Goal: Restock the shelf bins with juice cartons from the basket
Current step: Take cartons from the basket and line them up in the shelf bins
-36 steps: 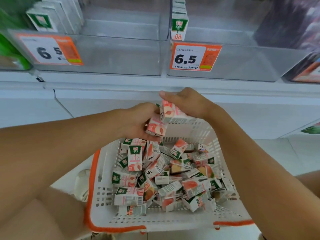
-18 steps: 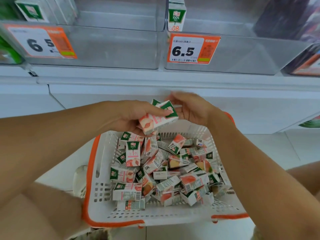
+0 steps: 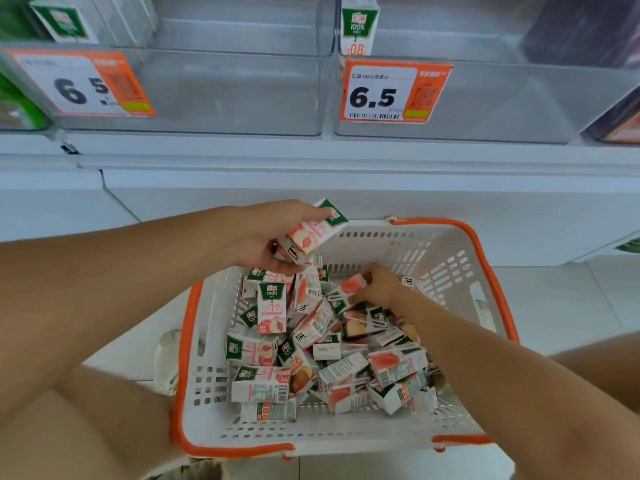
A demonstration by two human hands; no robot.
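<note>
Dozens of juice cartons (image 3: 322, 344) lie jumbled in the white basket (image 3: 446, 258) below the clear shelf bins (image 3: 221, 91). The left hand (image 3: 273, 237) curls its fingers round a small stack of cartons (image 3: 311, 233) above the basket's far rim. The right hand (image 3: 381, 285), down in the pile, pinches one carton (image 3: 351, 284).

One camera only, on my head, looking forward and steeply down. The basket (image 3: 450, 258) sits close below me, near and centre; the shelf bins (image 3: 225, 95) run across the far top, wide-angle curved at the edges.
</note>
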